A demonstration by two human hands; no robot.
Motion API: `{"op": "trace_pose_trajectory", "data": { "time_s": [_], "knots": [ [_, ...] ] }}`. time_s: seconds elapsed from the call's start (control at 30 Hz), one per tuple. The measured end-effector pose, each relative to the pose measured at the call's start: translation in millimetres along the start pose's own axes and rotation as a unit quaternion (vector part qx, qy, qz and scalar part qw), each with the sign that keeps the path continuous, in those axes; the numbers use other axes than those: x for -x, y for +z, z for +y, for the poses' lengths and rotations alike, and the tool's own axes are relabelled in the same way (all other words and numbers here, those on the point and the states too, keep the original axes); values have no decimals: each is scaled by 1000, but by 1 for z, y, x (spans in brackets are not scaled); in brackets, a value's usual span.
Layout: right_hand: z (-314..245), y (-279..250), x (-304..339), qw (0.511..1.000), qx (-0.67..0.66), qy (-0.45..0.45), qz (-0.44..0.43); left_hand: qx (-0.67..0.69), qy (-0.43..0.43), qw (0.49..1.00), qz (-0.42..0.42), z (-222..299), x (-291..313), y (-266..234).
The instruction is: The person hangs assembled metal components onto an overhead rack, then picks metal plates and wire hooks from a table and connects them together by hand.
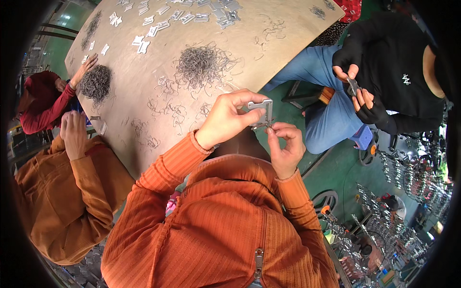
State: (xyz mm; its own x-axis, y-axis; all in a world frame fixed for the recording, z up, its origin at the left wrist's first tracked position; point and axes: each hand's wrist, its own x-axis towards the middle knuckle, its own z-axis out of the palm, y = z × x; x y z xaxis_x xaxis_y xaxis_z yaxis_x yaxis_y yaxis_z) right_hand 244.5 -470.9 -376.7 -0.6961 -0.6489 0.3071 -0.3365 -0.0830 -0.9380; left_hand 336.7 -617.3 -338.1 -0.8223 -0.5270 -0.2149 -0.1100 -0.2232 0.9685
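My left hand (228, 116) grips a flat grey metal bracket (267, 108) between thumb and fingers, just past the table's near edge. Close below it, my right hand (287, 146) is closed in a pinch at the bracket's lower end. A thin bent wire piece (262, 126) shows there, by the right fingertips. How the wire sits against the bracket is too small to tell. On the table (137, 103) beyond my hands lies a tangled heap of bent wire hooks (198, 66), with loose hooks scattered nearer to me.
Flat metal brackets (187, 17) lie across the far table; another wire heap (96, 84) is at left. A co-worker in brown (62, 192) and one in maroon (48, 103) sit left. At right, a person in black (398, 67) holds a metal part. Hanging metal parts (408, 168) fill the lower right.
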Motion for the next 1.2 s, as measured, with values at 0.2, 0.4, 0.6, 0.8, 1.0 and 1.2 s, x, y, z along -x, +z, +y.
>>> {"op": "trace_pose_trajectory", "data": {
  "time_s": [0.2, 0.4, 0.6, 0.8, 1.0, 1.2],
  "knots": [
    [-2, 0, 13, 999, 25, -21, -3, -9, -3, 1000, 17, 0, 17, 2],
    [1, 0, 20, 996, 70, -52, -37, 8, 22, 999, 32, -17, 28, 2],
    [9, -3, 14, 971, 137, -136, -143, -136, 113, 983, 53, -16, 42, 6],
    [49, 10, -26, 980, 74, 34, -184, -157, 92, 981, 72, -30, 53, 1],
    [113, 104, -90, 939, 143, 11, -313, -192, 108, 972, 87, -42, 60, 0],
    [117, 159, -109, 876, 318, 46, -360, -190, 101, 970, 114, -50, 66, -1]
  ]
}}
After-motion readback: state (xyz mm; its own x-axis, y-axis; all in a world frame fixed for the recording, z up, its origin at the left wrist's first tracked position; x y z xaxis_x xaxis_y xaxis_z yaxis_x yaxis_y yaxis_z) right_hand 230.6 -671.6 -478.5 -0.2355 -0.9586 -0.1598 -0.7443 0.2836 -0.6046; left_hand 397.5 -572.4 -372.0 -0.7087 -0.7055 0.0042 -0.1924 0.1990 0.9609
